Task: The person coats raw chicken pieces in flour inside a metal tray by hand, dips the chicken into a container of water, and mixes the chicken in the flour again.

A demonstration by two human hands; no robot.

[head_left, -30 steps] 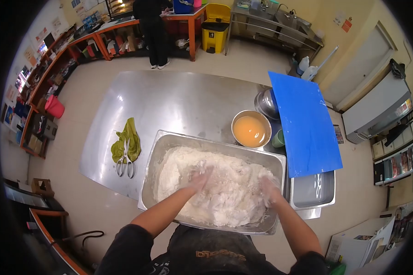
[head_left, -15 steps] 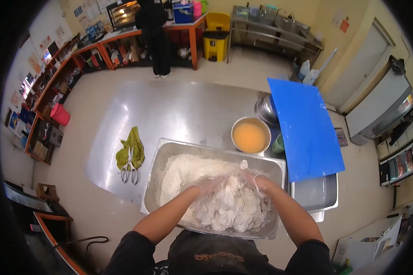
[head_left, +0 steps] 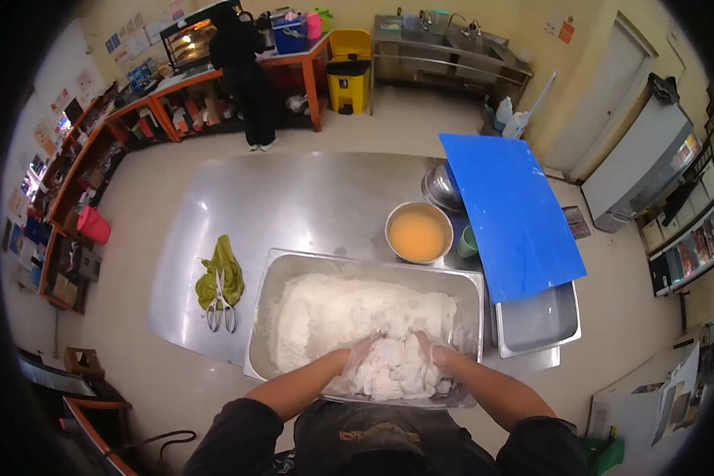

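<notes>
A deep steel pan [head_left: 263, 317] holds pale flour [head_left: 325, 305] and a heap of flour-coated pieces [head_left: 393, 366] at its near side. What lies under the coating I cannot make out. My left hand [head_left: 360, 354], in a clear plastic glove, cups the heap's left side. My right hand [head_left: 431, 349], gloved the same way, grips it from the right. Flour and the pieces partly hide the fingers of both hands. Behind the pan stands a steel bowl of orange-yellow liquid [head_left: 418, 236].
Scissors [head_left: 220, 305] lie on a green cloth [head_left: 222, 270] to the left on the steel table [head_left: 293, 198]. A blue board [head_left: 516, 214] partly covers a second steel pan [head_left: 539, 321] at right. A green cup [head_left: 467, 242] and upturned metal bowls [head_left: 442, 189] sit nearby. A person [head_left: 242, 71] stands at the far counter.
Both hands have come down and toward me with the floured pieces, and the heap is lower and more gathered. More flour shows behind it. The whole view has shifted slightly.
</notes>
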